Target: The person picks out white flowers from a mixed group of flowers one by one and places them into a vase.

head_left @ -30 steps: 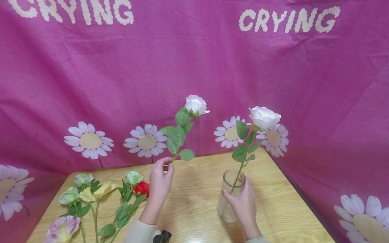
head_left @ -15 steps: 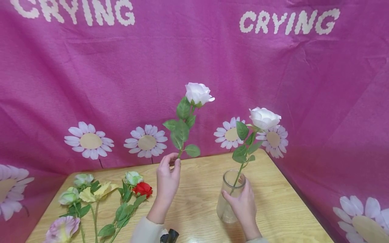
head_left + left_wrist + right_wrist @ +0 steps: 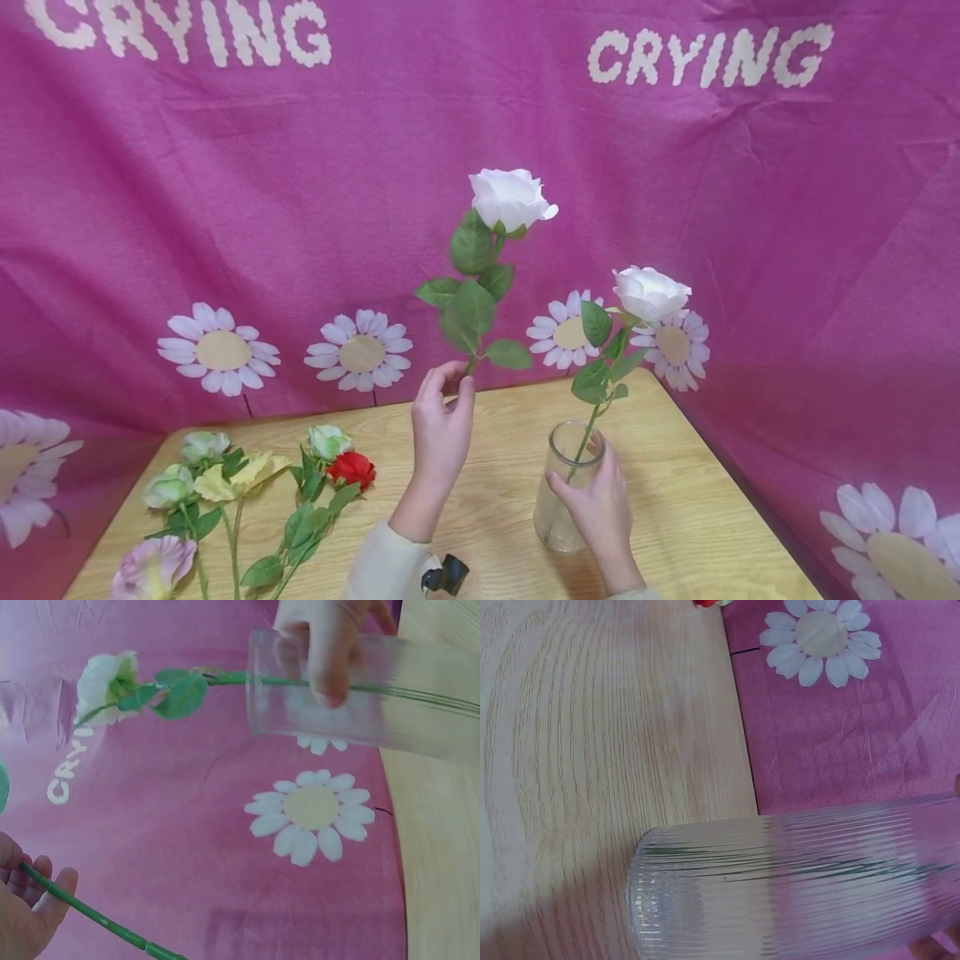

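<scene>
My left hand [image 3: 442, 425] pinches the green stem [image 3: 105, 922] of a white rose [image 3: 512, 200], raised upright above the table with its leaves just over the fingers. To its right, my right hand [image 3: 602, 508] grips a clear ribbed glass vase [image 3: 555, 525] near the neck, thumb in front. The vase stands on the table. A second white rose [image 3: 651, 293] leans to the right out of the vase, its stem visible through the glass in both wrist views. In the left wrist view the held stem's lower end runs out of frame.
On the left of the wooden table [image 3: 495, 500] lie several flowers: a red one [image 3: 352, 471], a yellow one [image 3: 242, 475], a pink one [image 3: 155, 567] and pale green ones [image 3: 170, 487]. A magenta cloth [image 3: 420, 125] with printed daisies hangs behind and at the sides.
My left hand has moved up and to the right, carrying its white rose higher and nearer the vase. My right hand, the vase and the rose in it have stayed put.
</scene>
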The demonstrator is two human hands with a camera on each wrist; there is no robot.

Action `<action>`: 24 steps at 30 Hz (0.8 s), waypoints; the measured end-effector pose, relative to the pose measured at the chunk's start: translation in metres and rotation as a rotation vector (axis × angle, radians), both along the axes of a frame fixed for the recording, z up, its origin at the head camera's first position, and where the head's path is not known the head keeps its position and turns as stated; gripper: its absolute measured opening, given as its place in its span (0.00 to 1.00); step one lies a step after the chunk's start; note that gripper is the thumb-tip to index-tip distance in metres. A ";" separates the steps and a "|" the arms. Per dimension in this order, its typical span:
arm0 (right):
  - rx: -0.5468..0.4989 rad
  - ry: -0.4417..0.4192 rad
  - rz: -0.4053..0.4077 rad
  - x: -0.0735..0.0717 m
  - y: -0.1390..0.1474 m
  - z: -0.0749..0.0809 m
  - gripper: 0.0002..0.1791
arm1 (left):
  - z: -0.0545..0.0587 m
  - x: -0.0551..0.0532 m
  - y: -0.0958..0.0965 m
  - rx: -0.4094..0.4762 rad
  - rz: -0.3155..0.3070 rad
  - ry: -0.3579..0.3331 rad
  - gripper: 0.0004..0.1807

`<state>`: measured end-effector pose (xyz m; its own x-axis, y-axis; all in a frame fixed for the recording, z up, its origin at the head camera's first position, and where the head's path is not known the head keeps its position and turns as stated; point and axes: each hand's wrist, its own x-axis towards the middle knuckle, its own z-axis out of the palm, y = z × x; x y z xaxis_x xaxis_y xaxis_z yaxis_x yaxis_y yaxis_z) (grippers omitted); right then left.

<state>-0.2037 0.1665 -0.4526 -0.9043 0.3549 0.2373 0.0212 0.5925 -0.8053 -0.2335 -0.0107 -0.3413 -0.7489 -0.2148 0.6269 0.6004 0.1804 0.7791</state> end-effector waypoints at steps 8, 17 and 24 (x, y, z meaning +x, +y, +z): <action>-0.003 0.027 0.008 -0.001 -0.001 -0.001 0.50 | 0.006 0.003 0.009 0.060 -0.037 0.029 0.05; 0.008 0.037 -0.001 -0.001 0.000 -0.001 0.50 | 0.013 0.007 0.015 0.087 -0.044 0.165 0.05; 0.010 0.039 -0.007 0.000 0.001 -0.001 0.50 | 0.016 0.011 0.026 0.165 -0.155 0.232 0.04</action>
<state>-0.2037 0.1674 -0.4536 -0.8919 0.3582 0.2762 -0.0064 0.6006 -0.7995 -0.2226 0.0152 -0.3253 -0.6220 -0.2221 0.7508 0.7758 -0.0449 0.6294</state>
